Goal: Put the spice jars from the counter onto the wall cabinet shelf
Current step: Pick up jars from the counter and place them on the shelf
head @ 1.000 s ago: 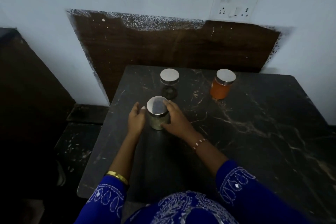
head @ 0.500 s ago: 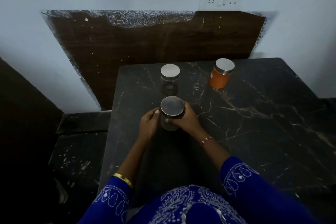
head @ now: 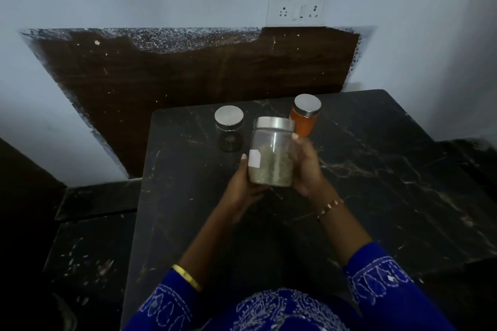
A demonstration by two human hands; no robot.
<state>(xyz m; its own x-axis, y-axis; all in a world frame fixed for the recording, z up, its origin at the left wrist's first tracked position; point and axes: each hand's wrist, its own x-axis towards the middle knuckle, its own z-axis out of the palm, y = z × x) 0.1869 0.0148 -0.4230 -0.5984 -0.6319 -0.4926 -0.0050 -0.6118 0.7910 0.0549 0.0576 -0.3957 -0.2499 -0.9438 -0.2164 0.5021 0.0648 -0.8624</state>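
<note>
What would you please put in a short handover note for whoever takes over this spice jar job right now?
Left hand and right hand: both in a grip on the green-spice jar, lifted off the counter.
Dark-spice jar and orange-spice jar: standing at the counter's back edge.
Done: nothing shelved yet.
Left: shelve all three jars; the cabinet shelf is out of view.

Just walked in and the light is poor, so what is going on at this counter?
A person is holding a clear jar of greenish spice with both hands, the left hand cupping its lower side and the right hand gripping the other side, lifted above the dark marble counter. Two more steel-lidded jars stand on the counter behind it: a dark jar and an orange jar. No cabinet shelf is in view.
</note>
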